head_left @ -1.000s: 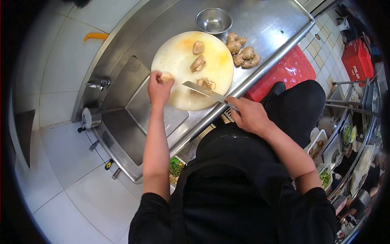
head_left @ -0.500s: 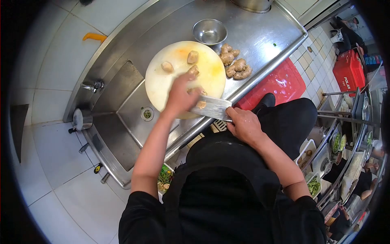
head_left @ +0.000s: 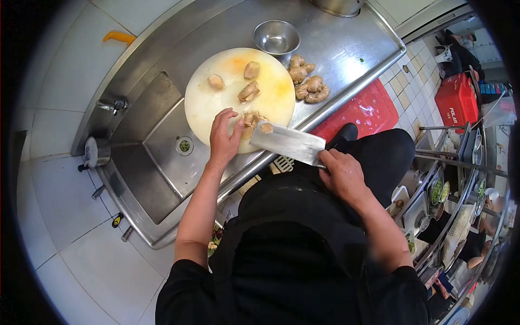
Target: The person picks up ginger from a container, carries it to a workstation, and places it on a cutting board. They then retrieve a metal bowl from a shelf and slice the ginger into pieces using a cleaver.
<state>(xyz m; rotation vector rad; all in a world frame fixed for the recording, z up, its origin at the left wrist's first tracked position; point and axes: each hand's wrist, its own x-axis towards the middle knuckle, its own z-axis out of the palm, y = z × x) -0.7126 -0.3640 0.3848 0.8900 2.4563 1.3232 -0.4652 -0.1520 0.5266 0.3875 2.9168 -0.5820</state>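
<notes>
My right hand (head_left: 345, 172) grips the handle end of a cleaver (head_left: 290, 143), its wide blade lying over the lower right edge of the round white cutting board (head_left: 206, 116). A small slice (head_left: 266, 128) clings to the blade. My left hand (head_left: 225, 135) is at the board's lower edge, fingers apart, beside small pieces and peelings (head_left: 250, 119). Farther up the board lie a ginger piece (head_left: 248, 92), a pale peeled piece (head_left: 215, 82) and another piece (head_left: 251, 70). Unpeeled ginger (head_left: 313, 90) rests on the steel counter right of the board.
A steel bowl (head_left: 276, 38) stands behind the board. The sink basin (head_left: 162, 157) with a drain is at the left, below a tap (head_left: 112, 105). A red lid-like surface (head_left: 363, 111) is beyond the counter edge; racks with trays (head_left: 433, 203) stand at the right.
My left hand has drawn back toward the board's lower left edge and opened, leaving the ginger piece on the board. The cleaver shows more of its blade. The whole view has shifted slightly.
</notes>
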